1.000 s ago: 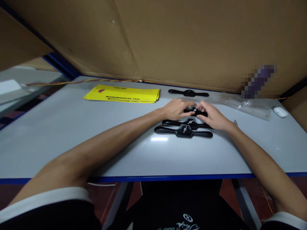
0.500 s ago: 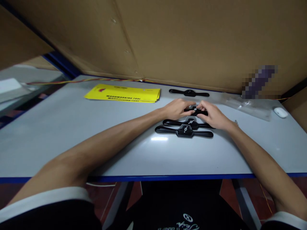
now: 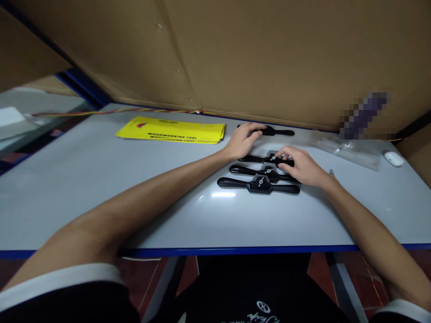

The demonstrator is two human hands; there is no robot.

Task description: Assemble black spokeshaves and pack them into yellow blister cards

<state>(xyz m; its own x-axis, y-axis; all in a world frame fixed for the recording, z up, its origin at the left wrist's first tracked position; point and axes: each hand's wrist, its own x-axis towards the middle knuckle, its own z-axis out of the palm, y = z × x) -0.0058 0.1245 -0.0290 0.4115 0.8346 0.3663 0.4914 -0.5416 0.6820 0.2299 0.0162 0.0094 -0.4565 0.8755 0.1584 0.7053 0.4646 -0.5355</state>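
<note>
Three black spokeshaves lie in a stack of rows: the nearest spokeshave [image 3: 260, 184], the middle spokeshave [image 3: 268, 172] and a third spokeshave [image 3: 257, 159] behind them. Clear film shows around the bodies of the nearer ones. My right hand [image 3: 301, 166] is loosely curled over the third one's right handle, thumb and fingers apart. Farther back, at the rear edge, is one more spokeshave [image 3: 283, 132]. My left hand [image 3: 245, 140] has its thumb and fingers about that tool's left handle, which they partly hide.
A stack of yellow printed cards [image 3: 171, 130] lies at the back left. Clear plastic bags [image 3: 348, 150] and a white mouse-shaped object [image 3: 393, 158] are on the right. A small metal piece [image 3: 332, 172] lies beside my right wrist. Cardboard [image 3: 252, 58] walls the back.
My left hand has left the third spokeshave and moved back to the far one. My right hand has loosened its fingers and stays by the third spokeshave, which now shows more fully.
</note>
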